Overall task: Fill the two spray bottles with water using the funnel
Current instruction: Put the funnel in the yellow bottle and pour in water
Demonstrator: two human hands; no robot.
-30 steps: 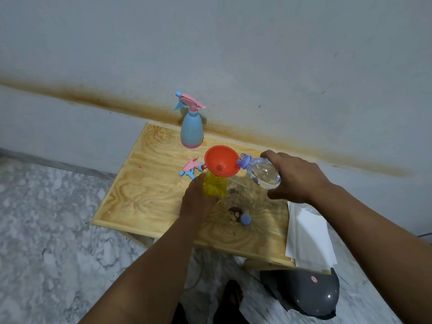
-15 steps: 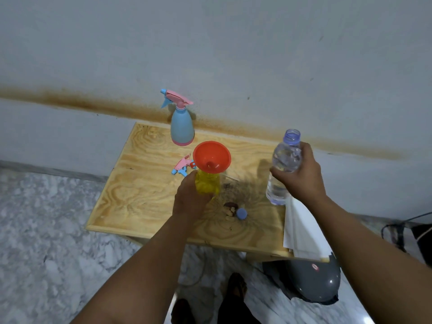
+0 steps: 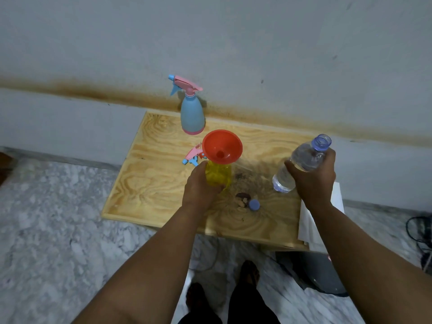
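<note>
A yellow spray bottle [image 3: 219,176] stands on the wooden table [image 3: 152,183] with an orange funnel [image 3: 222,146] in its neck. My left hand [image 3: 199,185] grips the yellow bottle's body from the near side. Its pink and blue spray head [image 3: 193,157] lies on the table just behind. A blue spray bottle [image 3: 192,115] with its pink head on stands at the table's far edge. My right hand [image 3: 312,177] holds an uncapped clear water bottle [image 3: 301,162], nearly upright and tilted slightly right, to the right of the funnel.
A small blue cap [image 3: 254,204] lies on the table next to a dark knot. White paper [image 3: 311,228] hangs over the table's right edge. A grey bin [image 3: 325,274] sits on the marble floor below. Cables [image 3: 420,232] lie at the far right.
My right hand has lifted the water bottle away from the funnel and turned it from pouring to nearly upright, moving it to the right. My left hand has stayed on the yellow bottle.
</note>
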